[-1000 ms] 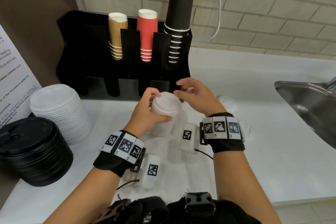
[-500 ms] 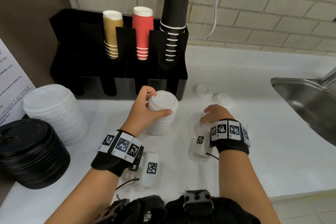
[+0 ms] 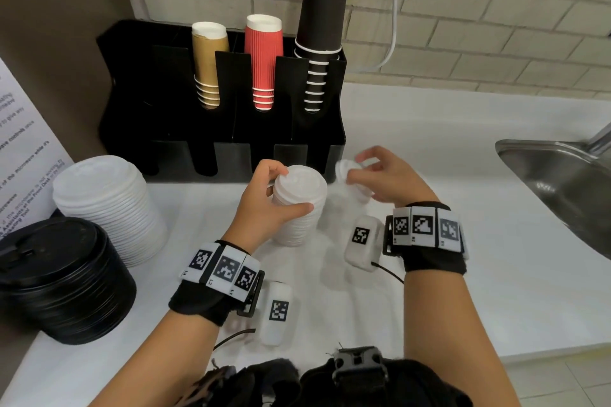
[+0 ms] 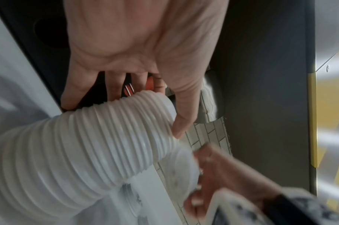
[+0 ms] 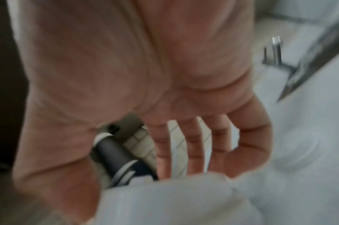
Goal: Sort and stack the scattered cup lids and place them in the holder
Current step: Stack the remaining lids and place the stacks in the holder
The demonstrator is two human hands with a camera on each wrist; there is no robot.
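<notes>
Left hand point(image 3: 274, 198) curls thumb and fingers around the upper part of a tall stack of small white plastic cup lids point(image 3: 297, 208) standing on the white surface point(image 3: 463, 274) just in front of the black compartmented holder point(image 3: 224, 129). Right hand point(image 3: 383, 182), just beside the stack, pinches a single small white plastic lid point(image 3: 345, 170), tilted and blurred. Such lids are probably light, thin and flexible; a nested column likely sways, so gripping its ribbed sides low and high seems safer than squeezing one rim. The holder's upper slots carry inverted gold paper cups point(image 3: 208, 66), red ribbed paper cups point(image 3: 264, 59) and tall black paper cups point(image 3: 322, 26); its lower front bays look dark, contents unclear. A stack of wide white lids point(image 3: 105, 201) and a stack of black lids point(image 3: 62, 277) stand at left.
</notes>
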